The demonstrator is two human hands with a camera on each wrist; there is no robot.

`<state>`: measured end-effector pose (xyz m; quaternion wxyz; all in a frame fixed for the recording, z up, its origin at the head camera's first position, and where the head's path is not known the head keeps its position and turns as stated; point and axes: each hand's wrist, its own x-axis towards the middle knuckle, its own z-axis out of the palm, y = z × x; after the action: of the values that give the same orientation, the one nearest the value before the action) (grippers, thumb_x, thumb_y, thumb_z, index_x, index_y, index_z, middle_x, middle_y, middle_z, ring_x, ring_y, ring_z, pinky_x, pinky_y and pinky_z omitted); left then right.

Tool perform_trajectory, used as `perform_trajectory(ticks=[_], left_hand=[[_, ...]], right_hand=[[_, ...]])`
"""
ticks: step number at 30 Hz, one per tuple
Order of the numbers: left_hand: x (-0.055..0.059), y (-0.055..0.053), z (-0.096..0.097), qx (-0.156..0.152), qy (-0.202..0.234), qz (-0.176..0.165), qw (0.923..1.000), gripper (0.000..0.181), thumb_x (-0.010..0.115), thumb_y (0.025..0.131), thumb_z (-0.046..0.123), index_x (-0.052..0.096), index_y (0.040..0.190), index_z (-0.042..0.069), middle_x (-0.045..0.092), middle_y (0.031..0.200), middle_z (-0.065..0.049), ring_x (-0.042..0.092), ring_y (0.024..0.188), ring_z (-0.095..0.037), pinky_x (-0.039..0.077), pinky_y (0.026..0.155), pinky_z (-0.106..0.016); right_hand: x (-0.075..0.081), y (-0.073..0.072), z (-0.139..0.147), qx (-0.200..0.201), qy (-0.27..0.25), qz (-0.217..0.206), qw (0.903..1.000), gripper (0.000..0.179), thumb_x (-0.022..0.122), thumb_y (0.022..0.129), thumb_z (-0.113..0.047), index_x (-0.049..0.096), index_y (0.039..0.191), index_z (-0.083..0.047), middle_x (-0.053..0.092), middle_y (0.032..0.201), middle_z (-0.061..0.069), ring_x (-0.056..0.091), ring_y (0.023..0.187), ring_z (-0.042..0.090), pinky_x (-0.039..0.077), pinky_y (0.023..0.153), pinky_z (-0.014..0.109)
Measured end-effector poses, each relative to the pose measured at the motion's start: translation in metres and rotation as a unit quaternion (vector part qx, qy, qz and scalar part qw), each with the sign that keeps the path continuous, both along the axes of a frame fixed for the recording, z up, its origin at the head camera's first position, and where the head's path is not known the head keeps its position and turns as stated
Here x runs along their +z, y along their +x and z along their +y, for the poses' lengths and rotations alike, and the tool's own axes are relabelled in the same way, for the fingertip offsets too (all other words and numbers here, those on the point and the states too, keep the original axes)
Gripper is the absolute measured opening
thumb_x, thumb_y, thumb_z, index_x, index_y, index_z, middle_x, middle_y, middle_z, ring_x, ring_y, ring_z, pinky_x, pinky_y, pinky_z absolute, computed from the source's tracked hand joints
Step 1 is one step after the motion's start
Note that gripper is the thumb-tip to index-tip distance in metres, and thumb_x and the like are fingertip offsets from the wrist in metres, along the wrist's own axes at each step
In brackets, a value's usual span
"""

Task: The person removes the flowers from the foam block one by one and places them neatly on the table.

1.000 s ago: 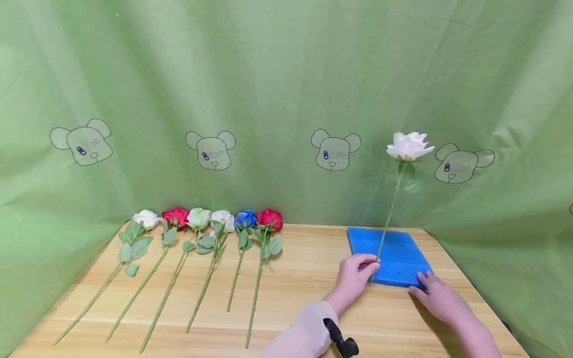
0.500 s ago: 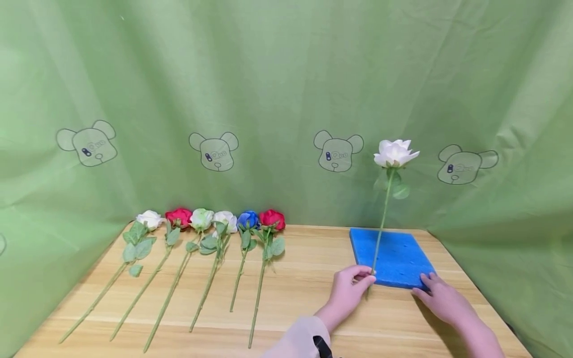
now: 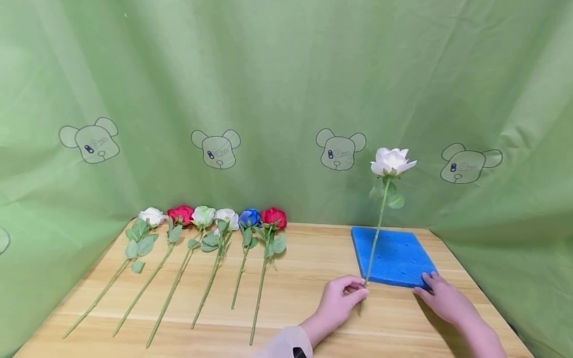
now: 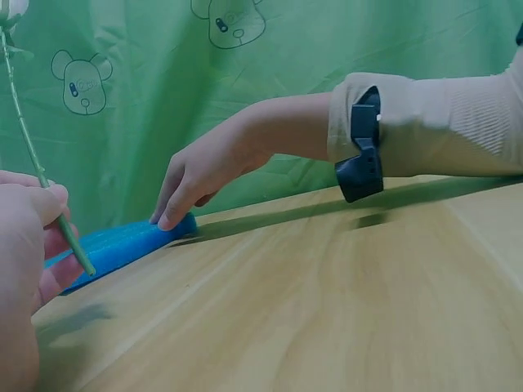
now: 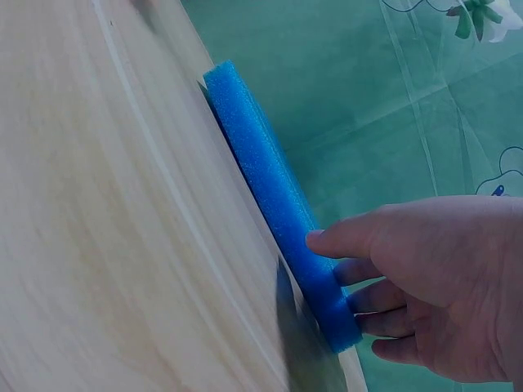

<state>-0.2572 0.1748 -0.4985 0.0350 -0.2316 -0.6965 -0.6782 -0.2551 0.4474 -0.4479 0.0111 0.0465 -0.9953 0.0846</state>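
Observation:
My left hand (image 3: 335,302) pinches the green stem of a white artificial rose (image 3: 391,162) near its lower end, between thumb and fingers. The rose stands nearly upright, leaning a little right, its bloom high against the curtain. In the left wrist view the stem's tip (image 4: 88,268) pokes out below the fingers, above the tabletop. A flat blue foam board (image 3: 400,256) with several small dark holes lies behind the stem. On its near right corner rests my right hand (image 3: 449,301); in the right wrist view its thumb and fairly straight fingers touch the board's edge.
Several artificial roses lie in a row on the left of the wooden table (image 3: 304,263): white, red (image 3: 181,215), pale green (image 3: 203,217), blue (image 3: 249,217) and another red (image 3: 273,217). Behind the table hangs a green curtain (image 3: 268,89) with bear-head outlines.
My left hand has moved left and toward me with the white rose, so its stem end has come off the board's near edge. The right hand keeps its place on the corner.

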Motion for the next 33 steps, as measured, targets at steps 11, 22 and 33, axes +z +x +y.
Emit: perform_trajectory(ticks=[11, 22, 33], left_hand=[[0.001, 0.01, -0.023, -0.041, 0.045, -0.049, 0.9969, 0.026, 0.071, 0.087, 0.011, 0.068, 0.108, -0.004, 0.07, 0.092, -0.019, 0.057, 0.068, 0.005, 0.059, 0.062, -0.02], [0.001, 0.02, -0.046, -0.064, 0.079, -0.102, 0.9895, 0.026, 0.071, 0.086, 0.008, 0.066, 0.109, -0.005, 0.069, 0.093, -0.02, 0.06, 0.068, -0.002, 0.059, 0.061, -0.02], [0.003, 0.03, -0.066, -0.066, 0.108, -0.169, 0.9775, 0.026, 0.069, 0.086, 0.004, 0.065, 0.11, -0.007, 0.067, 0.09, -0.005, 0.061, 0.068, -0.006, 0.056, 0.056, -0.017]], right_hand=[[0.0, -0.001, 0.001, 0.0, 0.001, -0.01, 1.0, 0.071, 0.052, 0.099, -0.042, 0.043, 0.133, 0.019, 0.029, 0.137, 0.049, 0.035, 0.122, 0.065, 0.038, 0.096, 0.071], [0.003, -0.001, -0.001, -0.001, 0.0, -0.018, 0.9998, 0.072, 0.051, 0.099, -0.043, 0.042, 0.134, 0.019, 0.029, 0.137, 0.049, 0.035, 0.123, 0.064, 0.037, 0.097, 0.071], [0.001, -0.001, 0.0, -0.005, 0.004, -0.015, 0.9999, 0.072, 0.051, 0.099, -0.044, 0.042, 0.135, 0.018, 0.029, 0.138, 0.048, 0.034, 0.123, 0.064, 0.037, 0.097, 0.072]])
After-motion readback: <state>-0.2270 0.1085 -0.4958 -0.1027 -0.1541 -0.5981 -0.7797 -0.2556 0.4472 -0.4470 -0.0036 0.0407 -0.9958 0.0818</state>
